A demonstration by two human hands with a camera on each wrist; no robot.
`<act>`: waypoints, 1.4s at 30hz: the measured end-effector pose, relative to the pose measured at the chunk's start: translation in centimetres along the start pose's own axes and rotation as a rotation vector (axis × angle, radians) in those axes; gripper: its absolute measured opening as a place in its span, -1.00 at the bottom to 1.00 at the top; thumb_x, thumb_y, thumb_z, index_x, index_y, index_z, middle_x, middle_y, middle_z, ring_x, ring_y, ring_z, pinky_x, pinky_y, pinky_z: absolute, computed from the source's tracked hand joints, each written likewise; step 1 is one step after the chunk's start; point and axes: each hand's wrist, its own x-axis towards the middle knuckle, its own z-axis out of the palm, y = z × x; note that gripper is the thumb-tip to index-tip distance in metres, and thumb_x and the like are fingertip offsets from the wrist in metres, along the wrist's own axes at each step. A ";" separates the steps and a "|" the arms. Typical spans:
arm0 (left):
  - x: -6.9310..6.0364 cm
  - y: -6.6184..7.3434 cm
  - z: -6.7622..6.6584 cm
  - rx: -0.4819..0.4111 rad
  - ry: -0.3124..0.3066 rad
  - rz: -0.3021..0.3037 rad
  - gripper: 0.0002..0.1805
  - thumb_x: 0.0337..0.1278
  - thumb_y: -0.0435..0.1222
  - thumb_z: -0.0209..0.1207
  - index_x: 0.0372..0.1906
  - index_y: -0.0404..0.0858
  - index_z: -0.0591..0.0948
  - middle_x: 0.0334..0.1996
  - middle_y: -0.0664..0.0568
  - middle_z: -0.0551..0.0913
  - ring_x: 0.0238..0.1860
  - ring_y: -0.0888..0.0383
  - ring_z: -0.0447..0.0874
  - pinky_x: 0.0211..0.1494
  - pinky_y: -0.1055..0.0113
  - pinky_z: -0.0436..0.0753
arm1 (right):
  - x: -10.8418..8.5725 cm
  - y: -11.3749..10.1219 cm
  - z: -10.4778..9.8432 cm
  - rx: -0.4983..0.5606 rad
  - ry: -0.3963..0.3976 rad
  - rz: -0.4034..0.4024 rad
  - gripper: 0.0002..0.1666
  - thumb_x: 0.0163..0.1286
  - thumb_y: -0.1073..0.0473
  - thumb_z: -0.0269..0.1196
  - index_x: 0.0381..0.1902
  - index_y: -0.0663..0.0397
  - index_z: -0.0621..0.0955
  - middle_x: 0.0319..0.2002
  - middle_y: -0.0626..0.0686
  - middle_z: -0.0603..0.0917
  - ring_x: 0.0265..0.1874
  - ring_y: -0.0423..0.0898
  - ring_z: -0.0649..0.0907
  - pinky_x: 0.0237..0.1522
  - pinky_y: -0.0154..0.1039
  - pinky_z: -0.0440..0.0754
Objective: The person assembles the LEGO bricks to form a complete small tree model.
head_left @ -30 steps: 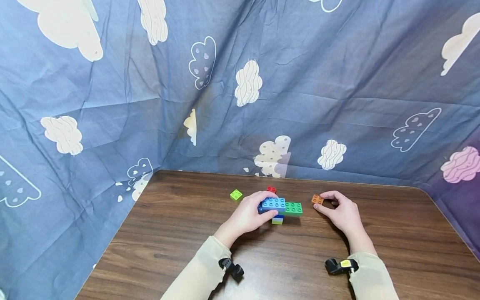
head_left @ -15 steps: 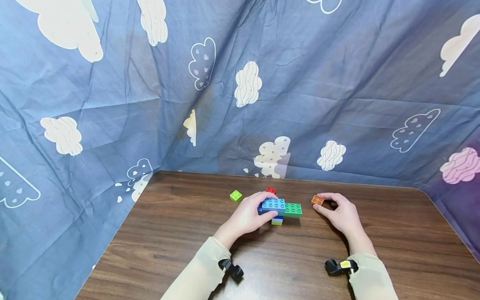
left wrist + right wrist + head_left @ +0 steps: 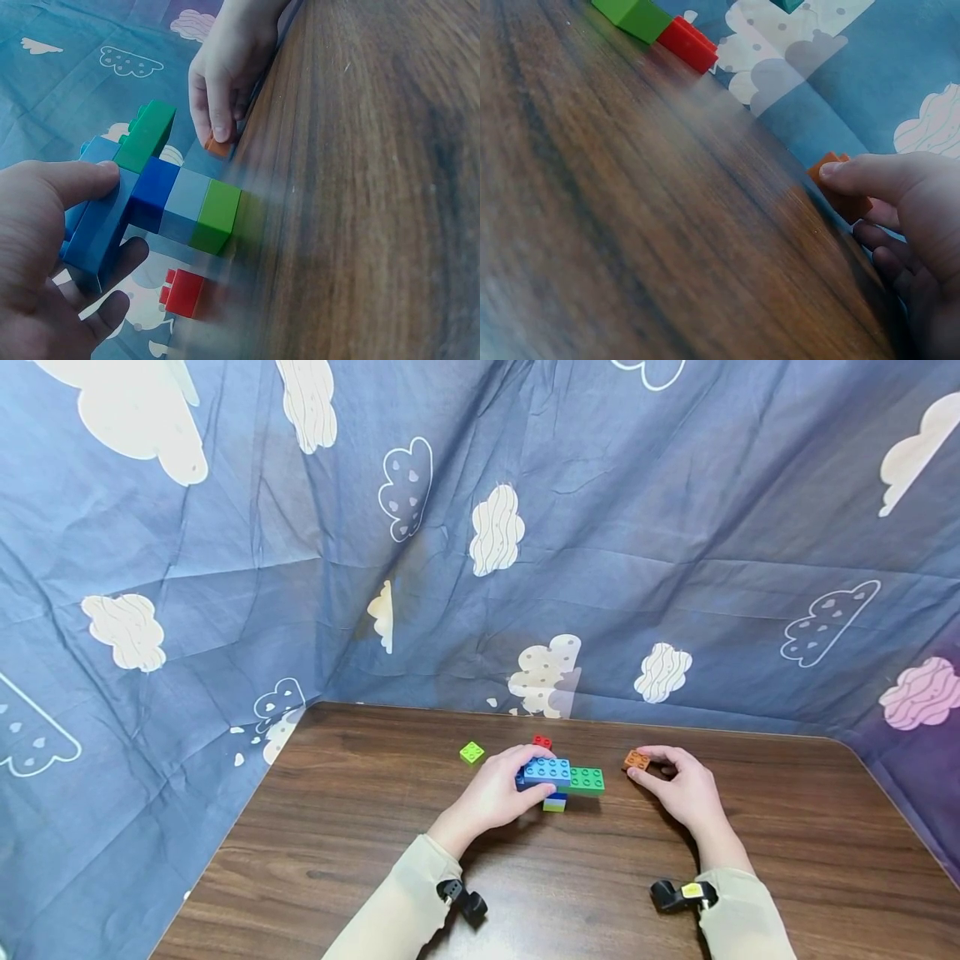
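The left hand [image 3: 498, 787] grips a long light blue brick [image 3: 547, 769] at the top of a built piece, thumb on its near side. From that top a green brick [image 3: 587, 779] sticks out to the right. In the left wrist view a stack of dark blue [image 3: 154, 193], light blue [image 3: 184, 205] and lime [image 3: 216, 217] bricks forms the column beneath. To the right, the right hand [image 3: 684, 787] pinches an orange brick [image 3: 637, 760] between thumb and fingers; in the right wrist view that orange brick [image 3: 840, 189] looks slightly tilted at the tabletop.
A red brick [image 3: 542, 742] lies behind the built piece, partly covered by the left hand in the head view. Farther left is a small lime brick [image 3: 472, 752]. The wooden table [image 3: 315, 827] meets a blue cloud-patterned cloth [image 3: 247, 527] along its back and left edges.
The orange brick has shifted very slightly and tilted in the right hand's fingers. The left hand and the built piece have stayed where they were.
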 end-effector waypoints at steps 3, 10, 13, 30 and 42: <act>0.0 0.0 0.0 -0.001 -0.001 -0.001 -0.57 0.48 -0.13 0.41 0.33 0.01 0.63 0.24 0.06 0.71 0.12 0.20 0.67 0.29 0.24 0.66 | 0.1 -0.1 -0.1 0.011 0.019 0.009 -0.54 0.39 0.07 0.59 0.17 0.10 0.77 0.01 0.19 0.81 -0.04 0.13 0.75 -0.05 -0.30 0.62; 0.0 0.0 0.0 0.005 0.000 0.005 -0.58 0.48 -0.13 0.41 0.33 0.00 0.63 0.23 0.05 0.72 0.11 0.20 0.67 0.27 0.25 0.66 | 0.0 -0.7 -0.3 0.132 0.064 0.066 -0.49 0.42 -0.02 0.57 0.23 0.05 0.75 0.02 0.17 0.79 -0.13 -0.16 0.69 -0.16 -0.58 0.52; 0.0 0.1 0.0 0.011 -0.001 0.007 -0.58 0.48 -0.13 0.41 0.33 0.00 0.63 0.22 0.05 0.72 0.11 0.20 0.68 0.26 0.25 0.66 | -0.1 -1.2 -0.5 0.167 0.079 0.082 -0.46 0.42 -0.01 0.57 0.27 0.03 0.73 0.03 0.17 0.78 -0.16 -0.31 0.65 -0.16 -0.57 0.53; -0.1 0.3 -0.2 0.002 -0.002 0.007 -0.58 0.48 -0.14 0.41 0.32 0.00 0.63 0.23 0.06 0.71 0.10 0.21 0.67 0.26 0.26 0.66 | 0.6 -4.4 -0.9 0.422 0.087 -0.030 -0.45 0.37 0.28 0.57 0.29 0.18 0.71 -0.07 0.07 0.78 -0.16 -0.30 0.68 -0.17 -0.49 0.60; 0.1 0.1 0.0 0.004 -0.006 0.022 -0.57 0.49 -0.11 0.41 0.33 0.01 0.62 0.22 0.08 0.71 0.12 0.22 0.68 0.28 0.27 0.66 | 0.3 -7.9 -1.9 0.376 -0.056 -0.182 -0.46 0.40 0.26 0.56 0.30 0.01 0.71 0.05 0.08 0.76 -0.12 -0.18 0.69 -0.13 -0.43 0.61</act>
